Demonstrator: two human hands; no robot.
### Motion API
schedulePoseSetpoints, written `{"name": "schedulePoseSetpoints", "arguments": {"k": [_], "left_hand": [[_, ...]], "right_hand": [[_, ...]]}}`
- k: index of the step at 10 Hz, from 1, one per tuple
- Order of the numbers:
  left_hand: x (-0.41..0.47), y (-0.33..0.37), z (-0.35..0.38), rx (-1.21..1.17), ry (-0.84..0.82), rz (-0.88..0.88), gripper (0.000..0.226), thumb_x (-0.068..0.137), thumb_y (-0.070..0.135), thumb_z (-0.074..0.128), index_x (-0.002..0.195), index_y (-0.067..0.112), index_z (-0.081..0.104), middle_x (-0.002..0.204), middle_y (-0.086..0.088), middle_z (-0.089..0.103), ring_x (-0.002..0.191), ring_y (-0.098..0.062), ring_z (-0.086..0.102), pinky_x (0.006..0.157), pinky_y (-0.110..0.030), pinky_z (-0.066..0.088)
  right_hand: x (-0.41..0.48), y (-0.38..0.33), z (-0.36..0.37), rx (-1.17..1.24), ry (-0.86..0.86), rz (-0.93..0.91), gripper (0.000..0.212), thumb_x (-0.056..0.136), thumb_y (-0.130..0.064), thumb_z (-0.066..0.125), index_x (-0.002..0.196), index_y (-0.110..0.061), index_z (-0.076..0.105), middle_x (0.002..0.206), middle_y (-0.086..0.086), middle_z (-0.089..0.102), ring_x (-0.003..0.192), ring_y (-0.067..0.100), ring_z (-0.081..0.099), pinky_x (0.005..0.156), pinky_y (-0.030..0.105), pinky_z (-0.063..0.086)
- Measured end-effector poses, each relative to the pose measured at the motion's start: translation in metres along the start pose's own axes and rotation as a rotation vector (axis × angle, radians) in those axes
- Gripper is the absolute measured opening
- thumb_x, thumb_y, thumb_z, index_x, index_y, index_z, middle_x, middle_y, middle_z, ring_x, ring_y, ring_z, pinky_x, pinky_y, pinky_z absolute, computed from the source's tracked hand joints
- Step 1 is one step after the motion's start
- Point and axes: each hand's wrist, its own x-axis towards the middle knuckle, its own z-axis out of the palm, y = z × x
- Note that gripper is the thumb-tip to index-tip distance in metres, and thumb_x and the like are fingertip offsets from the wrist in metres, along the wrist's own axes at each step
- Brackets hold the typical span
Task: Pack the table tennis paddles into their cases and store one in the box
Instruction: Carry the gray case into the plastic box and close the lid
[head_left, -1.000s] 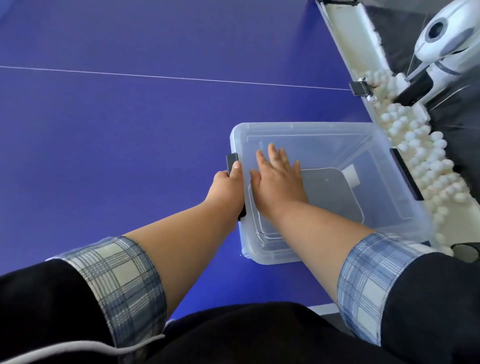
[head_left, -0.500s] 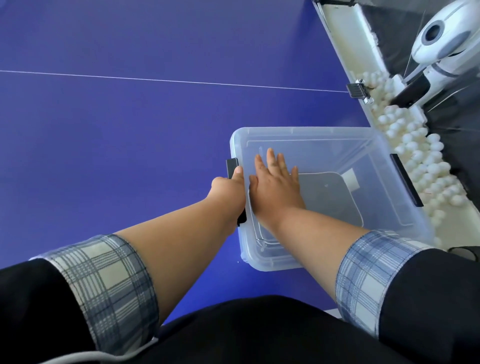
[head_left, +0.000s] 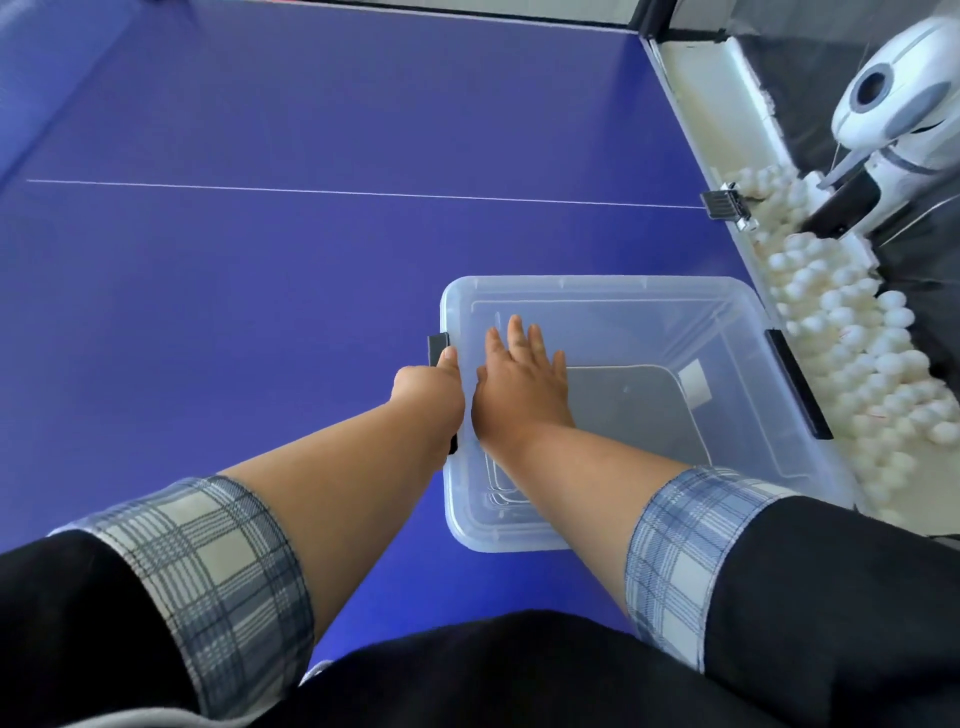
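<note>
Clear plastic box (head_left: 670, 312) stands upright and closed; a grey paddle case (head_left: 634, 410) lies flat on the box's floor

Deep blue-violet over the table (head_left: 260, 312), crossed by one thin white line (head_left: 363, 193). Clear, faintly frosted plastic for the box (head_left: 597, 283), with black latches (head_left: 795, 384) at two sides. Flat dark grey for the case (head_left: 634, 410) seen through it, beside a small white label (head_left: 693, 382). White balls (head_left: 852, 332) heaped at right; white and grey on the machine (head_left: 893, 104). Blue-and-cream plaid cuffs (head_left: 208, 561) on black sleeves (head_left: 78, 623).
</note>
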Motion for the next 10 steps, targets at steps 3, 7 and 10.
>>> {"name": "schedulePoseSetpoints", "arguments": {"k": [3, 7, 10], "left_hand": [[-0.015, 0.001, 0.019, 0.352, 0.25, 0.161, 0.037, 0.096, 0.038, 0.047, 0.113, 0.005, 0.044, 0.098, -0.012, 0.048, 0.083, -0.028, 0.045, 0.074, -0.035, 0.035], [-0.017, 0.006, 0.026, 0.66, 0.346, 0.155, 0.017, 0.099, 0.024, 0.04, 0.102, 0.007, 0.039, 0.083, -0.004, 0.045, 0.068, -0.021, 0.05, 0.06, -0.029, 0.035], [-0.026, 0.006, 0.037, 0.512, 0.26, 0.133, 0.062, 0.092, 0.02, 0.056, 0.145, 0.007, 0.026, 0.145, -0.014, 0.041, 0.118, -0.031, 0.053, 0.092, -0.044, 0.047]], "right_hand": [[0.003, 0.005, -0.021, 0.178, -0.104, -0.019, 0.061, 0.106, -0.044, 0.019, 0.161, -0.018, 0.018, 0.171, 0.004, 0.0, 0.157, 0.022, -0.007, 0.123, 0.049, -0.008], [0.003, 0.006, -0.027, 0.216, -0.193, -0.044, 0.071, 0.104, -0.058, 0.01, 0.162, -0.017, 0.014, 0.171, 0.005, -0.006, 0.156, 0.023, -0.013, 0.121, 0.049, -0.012], [0.004, 0.02, -0.041, 0.303, -0.187, -0.144, 0.065, 0.104, -0.049, 0.036, 0.16, -0.019, 0.02, 0.171, 0.007, 0.006, 0.157, 0.026, -0.003, 0.123, 0.047, -0.004]]}}
